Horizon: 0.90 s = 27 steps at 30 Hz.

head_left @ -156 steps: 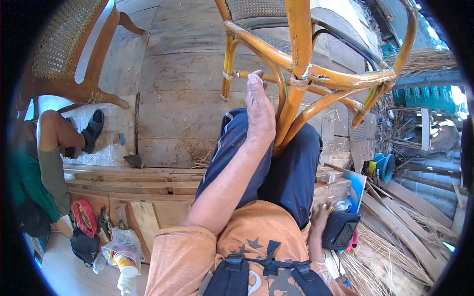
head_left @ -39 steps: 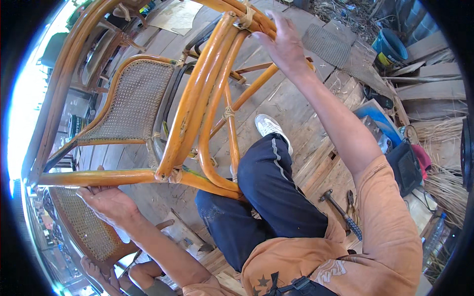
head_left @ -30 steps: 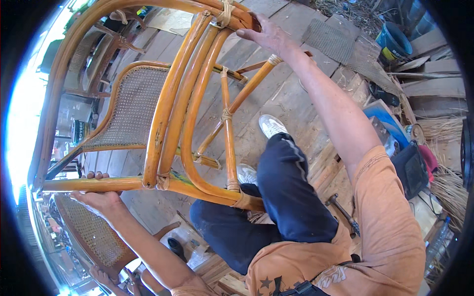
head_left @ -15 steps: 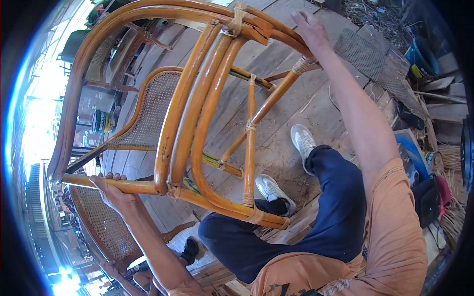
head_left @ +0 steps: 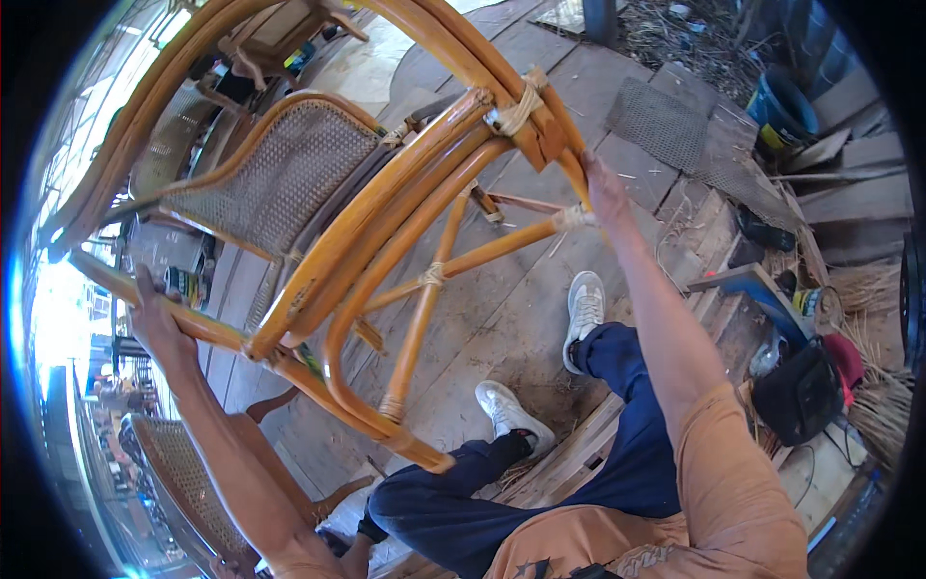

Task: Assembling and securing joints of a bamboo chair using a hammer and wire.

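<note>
A person lifts a rattan chair frame (head_left: 405, 241) off the plank floor (head_left: 540, 289), filling the upper left and centre of the frame. The left hand (head_left: 159, 323) is wrapped around a lower rail at left; the right hand (head_left: 603, 188) is closed on a bound joint at upper centre. Its woven cane back panel (head_left: 280, 179) looks finished; the seat opening appears unfilled, the chair not set down.

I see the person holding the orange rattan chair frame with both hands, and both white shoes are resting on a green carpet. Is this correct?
Not quite. The head view shows both hands, left hand and right hand, gripping the orange rattan chair frame, and the white shoes are there, but they rest on a bare wooden plank floor, not a green carpet.
</note>
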Each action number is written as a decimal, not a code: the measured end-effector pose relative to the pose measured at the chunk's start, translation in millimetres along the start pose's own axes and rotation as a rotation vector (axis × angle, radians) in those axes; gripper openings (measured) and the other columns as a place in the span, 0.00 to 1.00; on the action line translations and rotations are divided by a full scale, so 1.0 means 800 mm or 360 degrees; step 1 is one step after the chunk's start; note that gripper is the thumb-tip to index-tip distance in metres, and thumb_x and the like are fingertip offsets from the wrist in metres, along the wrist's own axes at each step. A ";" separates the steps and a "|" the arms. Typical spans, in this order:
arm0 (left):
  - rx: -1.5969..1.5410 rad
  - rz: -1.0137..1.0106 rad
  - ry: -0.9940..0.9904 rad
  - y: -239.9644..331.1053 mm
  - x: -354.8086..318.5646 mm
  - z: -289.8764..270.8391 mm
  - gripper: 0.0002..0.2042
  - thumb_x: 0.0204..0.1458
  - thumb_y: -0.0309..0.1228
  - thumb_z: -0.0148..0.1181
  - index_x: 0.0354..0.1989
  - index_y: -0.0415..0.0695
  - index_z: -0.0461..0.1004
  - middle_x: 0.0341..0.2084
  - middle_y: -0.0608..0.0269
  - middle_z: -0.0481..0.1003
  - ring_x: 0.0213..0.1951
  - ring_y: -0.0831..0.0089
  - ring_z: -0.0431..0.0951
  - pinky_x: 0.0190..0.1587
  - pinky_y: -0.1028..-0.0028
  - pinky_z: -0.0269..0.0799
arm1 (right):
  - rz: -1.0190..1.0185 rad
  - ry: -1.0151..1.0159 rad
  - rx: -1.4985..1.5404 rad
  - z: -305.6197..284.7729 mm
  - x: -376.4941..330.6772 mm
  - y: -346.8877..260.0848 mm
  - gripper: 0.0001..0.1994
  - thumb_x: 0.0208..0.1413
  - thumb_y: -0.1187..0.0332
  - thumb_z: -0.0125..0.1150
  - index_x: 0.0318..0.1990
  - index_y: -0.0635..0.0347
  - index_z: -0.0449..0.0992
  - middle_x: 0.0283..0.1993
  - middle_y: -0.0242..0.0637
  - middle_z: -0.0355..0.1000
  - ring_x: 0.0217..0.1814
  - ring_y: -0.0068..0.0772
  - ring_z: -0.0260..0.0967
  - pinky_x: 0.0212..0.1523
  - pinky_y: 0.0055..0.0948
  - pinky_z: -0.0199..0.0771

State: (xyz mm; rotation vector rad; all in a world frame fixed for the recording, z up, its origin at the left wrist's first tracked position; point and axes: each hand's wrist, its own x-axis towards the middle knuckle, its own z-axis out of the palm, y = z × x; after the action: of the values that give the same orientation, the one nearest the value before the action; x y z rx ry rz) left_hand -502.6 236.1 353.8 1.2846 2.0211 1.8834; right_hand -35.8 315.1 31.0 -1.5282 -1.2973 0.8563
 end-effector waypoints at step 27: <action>0.0080 0.0345 -0.0395 0.096 -0.015 0.113 0.13 0.50 0.34 0.62 0.36 0.40 0.69 0.20 0.68 0.67 0.18 0.82 0.68 0.21 0.82 0.66 | -0.0307 0.0129 0.1175 -0.107 -0.121 -0.212 0.29 0.49 0.50 0.64 0.50 0.65 0.69 0.38 0.32 0.71 0.39 0.19 0.67 0.41 0.21 0.68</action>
State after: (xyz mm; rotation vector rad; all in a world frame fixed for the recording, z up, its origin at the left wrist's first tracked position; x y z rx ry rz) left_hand -403.9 289.6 393.1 1.7172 1.8793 1.6595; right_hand -32.9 204.9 213.7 -0.8309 -0.8975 0.9887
